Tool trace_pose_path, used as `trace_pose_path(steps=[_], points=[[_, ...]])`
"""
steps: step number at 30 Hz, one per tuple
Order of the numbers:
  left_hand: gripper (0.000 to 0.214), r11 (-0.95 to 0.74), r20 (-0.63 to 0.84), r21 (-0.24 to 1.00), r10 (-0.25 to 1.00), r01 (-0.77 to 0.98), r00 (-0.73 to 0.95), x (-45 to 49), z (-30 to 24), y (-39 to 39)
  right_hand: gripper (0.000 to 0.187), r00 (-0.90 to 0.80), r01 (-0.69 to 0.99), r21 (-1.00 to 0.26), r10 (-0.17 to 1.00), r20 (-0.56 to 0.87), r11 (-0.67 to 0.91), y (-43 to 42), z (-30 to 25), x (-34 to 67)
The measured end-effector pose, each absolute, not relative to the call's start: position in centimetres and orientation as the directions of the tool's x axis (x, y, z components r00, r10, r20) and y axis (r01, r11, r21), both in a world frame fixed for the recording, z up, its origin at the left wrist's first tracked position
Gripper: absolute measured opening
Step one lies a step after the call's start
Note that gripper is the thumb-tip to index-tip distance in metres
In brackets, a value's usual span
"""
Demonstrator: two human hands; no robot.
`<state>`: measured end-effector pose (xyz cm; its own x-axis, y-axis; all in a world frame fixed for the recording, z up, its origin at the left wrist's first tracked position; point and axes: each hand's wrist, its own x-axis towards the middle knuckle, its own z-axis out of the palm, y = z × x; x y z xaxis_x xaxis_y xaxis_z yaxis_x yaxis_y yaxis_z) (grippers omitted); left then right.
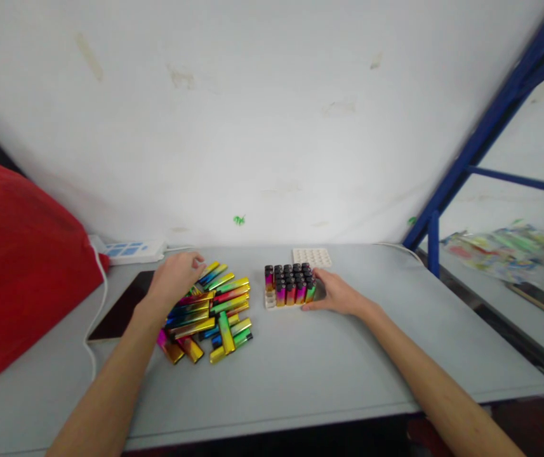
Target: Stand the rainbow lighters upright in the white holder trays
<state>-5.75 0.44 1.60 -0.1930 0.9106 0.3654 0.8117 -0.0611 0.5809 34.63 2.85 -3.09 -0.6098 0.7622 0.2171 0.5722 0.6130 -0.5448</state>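
Shiny rainbow-and-gold lighters (226,333) lie in a loose pile on the grey table. Over the back left of this pile is my left hand (177,277), its fingers curled in; whatever they may hold is hidden. To the right of the pile, a clear-white tray (270,303) holds several rows of upright lighters (291,292) with black tops. A few cells at its front left corner hold no lighter. My right hand (332,292) grips the tray's right side, thumb toward the front and fingers behind.
Behind the filled tray lies another white tray (312,256) with round cells. A dark tablet (126,308), a white power strip (136,251) and a white cable (103,285) are at the left, beside a red bag (19,273). A blue metal frame (471,139) stands at the right.
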Motion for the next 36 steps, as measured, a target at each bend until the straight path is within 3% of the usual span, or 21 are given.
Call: trace_pose_path(steps=[5,13,16,19,22,24,29,32,36], points=[[0.032,-0.014,0.315,0.662,0.913,0.75,-0.261,-7.2,-0.2,1.0,0.062,-0.611,0.583,-0.529,0.762,0.214,0.617,3.0,-3.3,34.6],[0.016,-0.069,0.391,0.683,0.875,0.727,-0.284,-6.4,1.5,0.7,0.062,-0.614,0.572,-0.539,0.758,0.22,0.619,2.9,-3.2,34.6],[0.021,-0.132,0.42,0.805,0.816,0.579,-0.398,-5.2,2.8,0.6,0.061,-0.611,0.57,-0.541,0.76,0.223,0.618,3.0,-3.2,34.6],[0.026,-0.258,0.339,0.937,0.827,0.234,-0.448,-3.3,3.7,0.3,0.062,-0.611,0.57,-0.54,0.759,0.226,0.62,3.0,-3.2,34.6],[0.028,-0.206,0.145,0.964,0.938,-0.17,-0.314,-0.8,4.2,-0.5,0.062,-0.617,0.565,-0.542,0.755,0.223,0.622,3.0,-3.2,34.6],[0.029,-0.076,0.04,0.95,0.991,-0.303,-0.125,1.0,4.2,-1.4,0.062,-0.617,0.566,-0.546,0.757,0.218,0.618,2.9,-3.1,34.6],[0.026,0.151,-0.068,0.909,0.973,-0.388,0.219,4.5,3.5,-2.9,0.063,-0.609,0.578,-0.548,0.767,0.203,0.605,2.8,-3.0,34.6],[0.039,0.263,-0.148,0.884,0.941,-0.385,0.303,5.4,2.9,-3.1,0.063,-0.611,0.585,-0.539,0.766,0.199,0.606,2.8,-2.9,34.6],[0.038,0.306,-0.182,0.875,0.926,-0.376,0.33,5.9,2.5,-3.3,0.062,-0.609,0.586,-0.533,0.766,0.207,0.61,2.7,-2.9,34.6]])
